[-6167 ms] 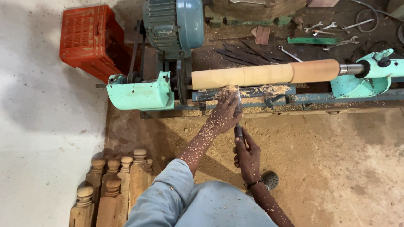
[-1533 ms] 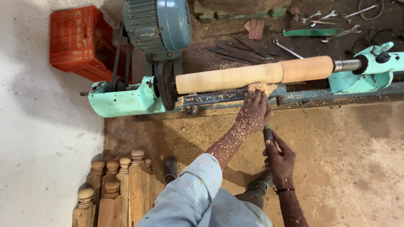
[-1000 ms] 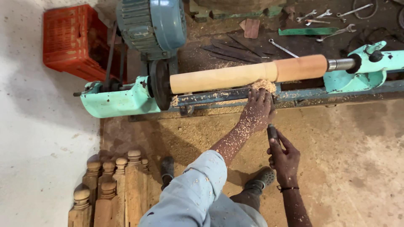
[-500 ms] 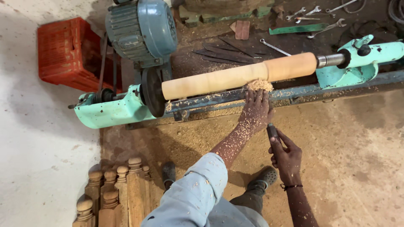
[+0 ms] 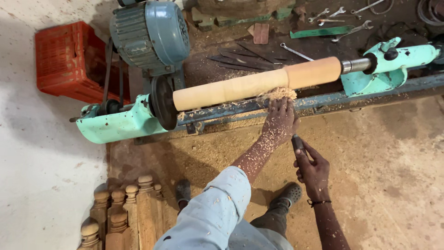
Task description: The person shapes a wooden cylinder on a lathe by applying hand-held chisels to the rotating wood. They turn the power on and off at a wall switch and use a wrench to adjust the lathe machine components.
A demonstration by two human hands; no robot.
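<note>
Wooden cylinder (image 5: 256, 83) sits clamped in the lathe (image 5: 125, 122); looks stiff, heavy. Left hand (image 5: 279, 121) steadies the turning chisel (image 5: 297, 143) near it, right hand (image 5: 313, 170) wrapped round the handle, best grip.

light: bright, even daylight | shadows: soft | focus: sharp | blur: none

Left hand (image 5: 279, 121) reaches forward, palm down; right hand (image 5: 312, 170) fisted, fingers curled.
</note>
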